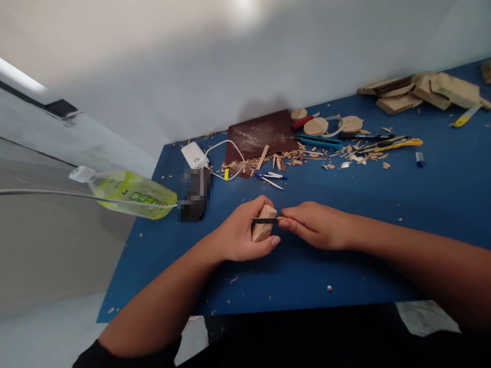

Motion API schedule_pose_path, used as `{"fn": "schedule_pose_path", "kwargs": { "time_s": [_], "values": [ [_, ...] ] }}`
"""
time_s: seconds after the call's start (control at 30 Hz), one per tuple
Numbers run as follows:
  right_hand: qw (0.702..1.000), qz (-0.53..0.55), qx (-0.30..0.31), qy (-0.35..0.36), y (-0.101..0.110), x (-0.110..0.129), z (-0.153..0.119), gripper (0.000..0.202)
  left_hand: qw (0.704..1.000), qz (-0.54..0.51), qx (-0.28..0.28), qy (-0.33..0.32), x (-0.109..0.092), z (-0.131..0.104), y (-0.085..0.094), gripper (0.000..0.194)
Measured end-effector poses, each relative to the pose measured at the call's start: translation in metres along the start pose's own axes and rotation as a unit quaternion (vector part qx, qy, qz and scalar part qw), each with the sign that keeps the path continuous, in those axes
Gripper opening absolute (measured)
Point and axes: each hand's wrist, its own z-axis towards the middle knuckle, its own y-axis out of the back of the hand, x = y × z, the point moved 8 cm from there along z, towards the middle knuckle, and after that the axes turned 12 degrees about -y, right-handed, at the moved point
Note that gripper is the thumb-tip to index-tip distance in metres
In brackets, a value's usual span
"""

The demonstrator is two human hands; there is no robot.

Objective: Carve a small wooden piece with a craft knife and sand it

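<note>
My left hand [242, 232] is closed around a small piece of pale carved wood [262, 232], its thumb along the near side and fingers at the far side. In my right hand [316, 225] is a knife, most of its handle hidden by the closed fingers. The dark, narrow knife blade [264, 221] points left and lies across the top of the wood. Both hands are over the near middle of the blue table [368, 271].
Behind the hands lie pens [273, 179], wood shavings [303, 153], a brown sheet [261, 134], a blue cutter [320, 141] and yellow cutters [399, 145]. Wood pieces [429, 92] are stacked back right. At left are a phone [195, 194], a white power bank [194, 155] and a bottle [134, 194].
</note>
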Motion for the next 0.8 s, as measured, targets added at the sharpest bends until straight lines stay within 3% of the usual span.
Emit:
{"fn": "schedule_pose_path", "kwargs": {
  "time_s": [0.47, 0.67, 0.8],
  "values": [
    [0.988, -0.09, -0.099, -0.076, 0.021, -0.022, 0.015, 0.052, 0.992, -0.103, -0.002, 0.075, 0.038, 0.002, 0.006, 0.053],
    [0.986, -0.09, -0.109, -0.086, 0.022, -0.02, 0.014, 0.052, 0.99, -0.12, -0.024, 0.069, 0.038, 0.005, 0.008, 0.05],
    [0.976, -0.036, -0.168, -0.131, 0.046, -0.046, 0.017, 0.052, 0.987, -0.129, -0.096, 0.03, 0.03, 0.002, 0.026, 0.051]
  ]
}}
